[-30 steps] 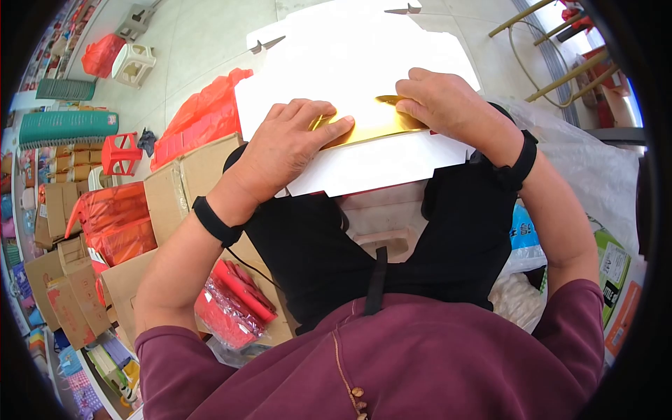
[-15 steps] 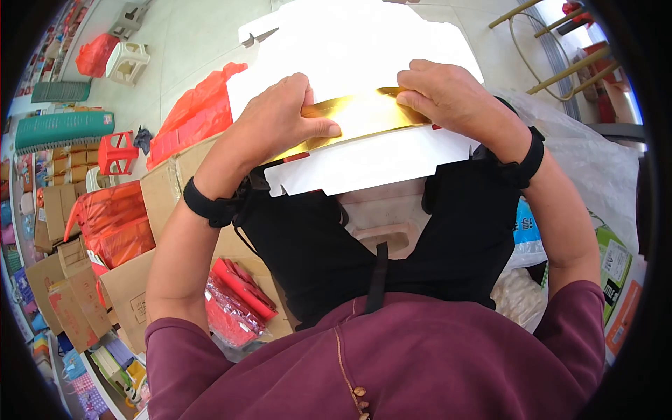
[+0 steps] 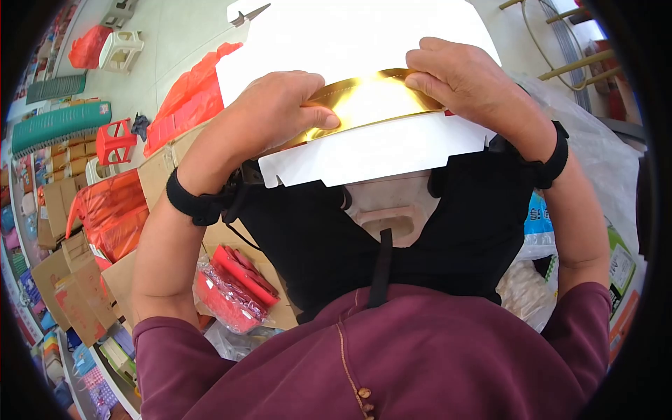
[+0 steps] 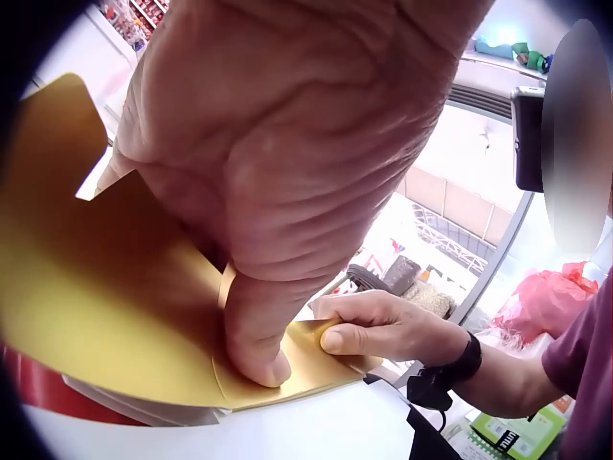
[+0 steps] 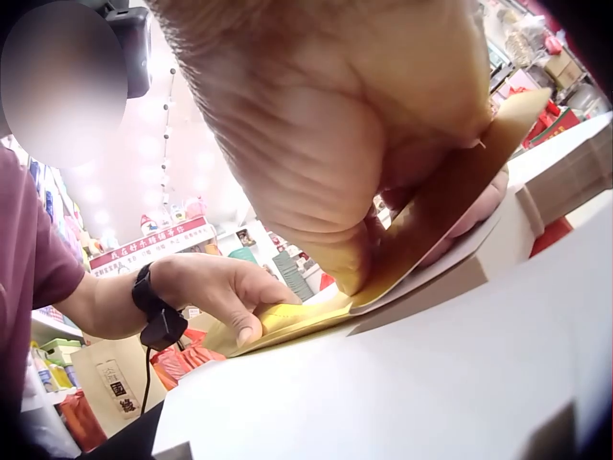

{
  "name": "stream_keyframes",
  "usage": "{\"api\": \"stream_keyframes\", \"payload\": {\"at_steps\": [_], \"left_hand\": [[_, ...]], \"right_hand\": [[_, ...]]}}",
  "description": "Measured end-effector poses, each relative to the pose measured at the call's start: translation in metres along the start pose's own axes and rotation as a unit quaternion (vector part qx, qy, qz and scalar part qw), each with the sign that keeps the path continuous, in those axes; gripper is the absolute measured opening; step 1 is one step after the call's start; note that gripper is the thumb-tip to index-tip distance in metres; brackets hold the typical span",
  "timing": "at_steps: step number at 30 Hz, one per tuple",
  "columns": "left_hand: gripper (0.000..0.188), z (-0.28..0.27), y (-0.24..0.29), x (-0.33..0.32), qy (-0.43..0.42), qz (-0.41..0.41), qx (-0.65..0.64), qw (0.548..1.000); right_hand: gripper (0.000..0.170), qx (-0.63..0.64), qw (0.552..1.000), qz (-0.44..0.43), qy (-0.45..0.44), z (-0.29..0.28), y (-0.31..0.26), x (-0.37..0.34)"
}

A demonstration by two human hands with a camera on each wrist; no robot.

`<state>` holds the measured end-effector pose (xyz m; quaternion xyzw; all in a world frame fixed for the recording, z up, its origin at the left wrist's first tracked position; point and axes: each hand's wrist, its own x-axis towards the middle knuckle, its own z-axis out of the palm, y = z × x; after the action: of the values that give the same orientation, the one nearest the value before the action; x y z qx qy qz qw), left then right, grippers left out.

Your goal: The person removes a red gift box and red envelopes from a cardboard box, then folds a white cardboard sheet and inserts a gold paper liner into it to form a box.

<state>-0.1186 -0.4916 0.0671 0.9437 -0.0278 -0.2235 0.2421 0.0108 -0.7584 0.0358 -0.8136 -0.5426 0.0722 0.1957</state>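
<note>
A large die-cut cardboard sheet (image 3: 350, 35), white with notched edges, lies across the person's knees. A gold strip (image 3: 385, 101) of it stands up in a curve, with a white flap (image 3: 371, 154) on the side toward the body. My left hand (image 3: 283, 105) grips the strip's left part, the thumb pressing on the gold face near the fold. At the strip's right part, my right hand (image 3: 469, 84) pinches it between thumb and fingers. In the right wrist view, the right fingers (image 5: 469, 220) go behind the gold card (image 5: 450, 201).
Left of the knees are cardboard boxes (image 3: 157, 164) and red plastic-wrapped packs (image 3: 238, 287). A red bag (image 3: 189, 94) lies beside the sheet. Red (image 3: 115, 142) and white (image 3: 120, 51) stools stand farther off. Clear plastic sheeting (image 3: 595, 154) spreads at the right.
The left hand has gone from spread fingers on the card to gripping the gold strip. The strip shows wider and more curved. The right hand has moved up and right, still pinching it.
</note>
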Motion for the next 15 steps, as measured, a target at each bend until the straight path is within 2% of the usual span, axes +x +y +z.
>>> {"api": "stream_keyframes", "payload": {"at_steps": [9,15], "left_hand": [[0.044,0.0012,-0.0011,0.0028,0.006,0.01,0.017,1.0],[0.046,-0.0003,0.0025,0.0036,0.006,-0.008,0.019,1.0]], "right_hand": [[0.022,0.018,1.0,-0.011,0.011,-0.0001,0.0003,-0.0011],[0.019,0.045,0.999,0.015,-0.019,-0.0036,-0.0029,-0.001]]}}
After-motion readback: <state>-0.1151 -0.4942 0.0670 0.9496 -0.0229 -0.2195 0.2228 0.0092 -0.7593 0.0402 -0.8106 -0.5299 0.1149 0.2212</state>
